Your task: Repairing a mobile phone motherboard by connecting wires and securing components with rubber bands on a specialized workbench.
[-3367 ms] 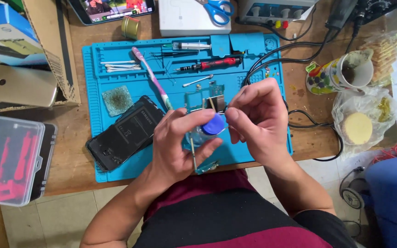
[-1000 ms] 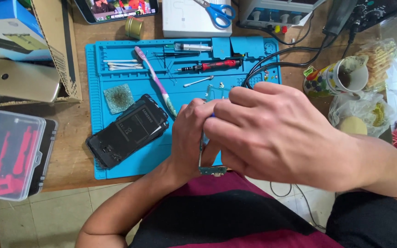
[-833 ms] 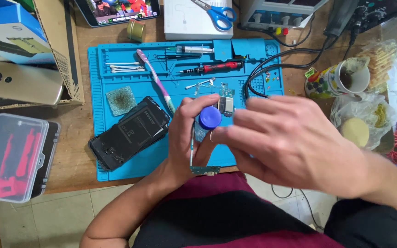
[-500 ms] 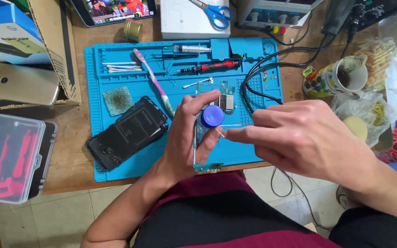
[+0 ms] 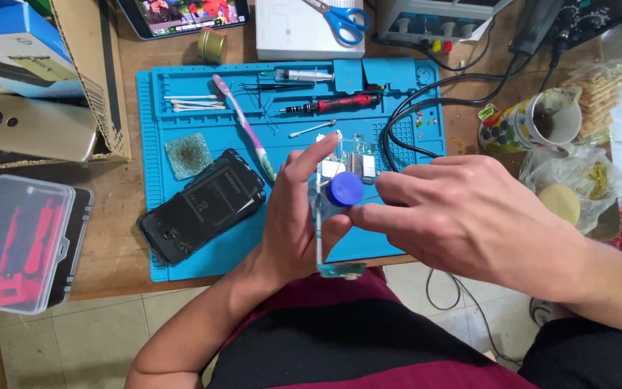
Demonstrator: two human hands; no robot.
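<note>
Left hand (image 5: 293,216): I'm gripping a small clear bottle (image 5: 323,223) above the tabletop's near edge.
Right hand (image 5: 462,216): I'm pinching its blue cap (image 5: 344,189).

An electronics repair bench is showing here: a blue mat (image 5: 203,259) is lying mid-frame, holding a soldering iron (image 5: 332,105) and opened phone (image 5: 201,206), a power supply (image 5: 433,18) sitting at the top.

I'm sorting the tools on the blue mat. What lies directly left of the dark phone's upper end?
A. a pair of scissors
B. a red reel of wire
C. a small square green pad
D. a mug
C: the green pad lies on the mat just up-left of the phone; the scissors and mug are off the mat.
</note>
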